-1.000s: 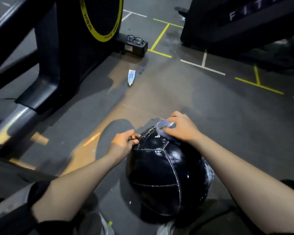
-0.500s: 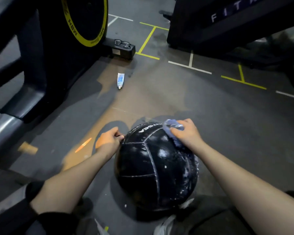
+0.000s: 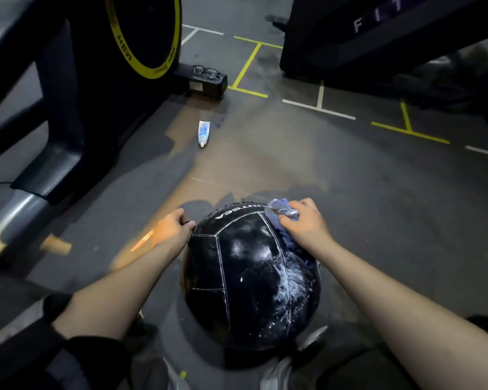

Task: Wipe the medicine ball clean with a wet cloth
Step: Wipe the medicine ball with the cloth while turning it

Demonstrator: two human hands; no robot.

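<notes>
A black stitched medicine ball (image 3: 245, 277) sits on the gym floor between my feet, with white smears on its right side. My right hand (image 3: 307, 226) grips a bunched blue cloth (image 3: 279, 213) and presses it on the ball's upper right. My left hand (image 3: 174, 226) rests against the ball's upper left edge with its fingers curled; what they hold is hidden.
A small white and blue tube (image 3: 203, 133) lies on the floor ahead. A pair of glasses (image 3: 206, 72) sits on a black machine base. An exercise machine with a yellow-rimmed wheel (image 3: 141, 38) stands at left, another dark machine (image 3: 378, 46) at far right.
The cloth and my right hand have slid from the ball's top toward its upper right. The ball has turned, showing white lettering at its top and more smears on its right side.
</notes>
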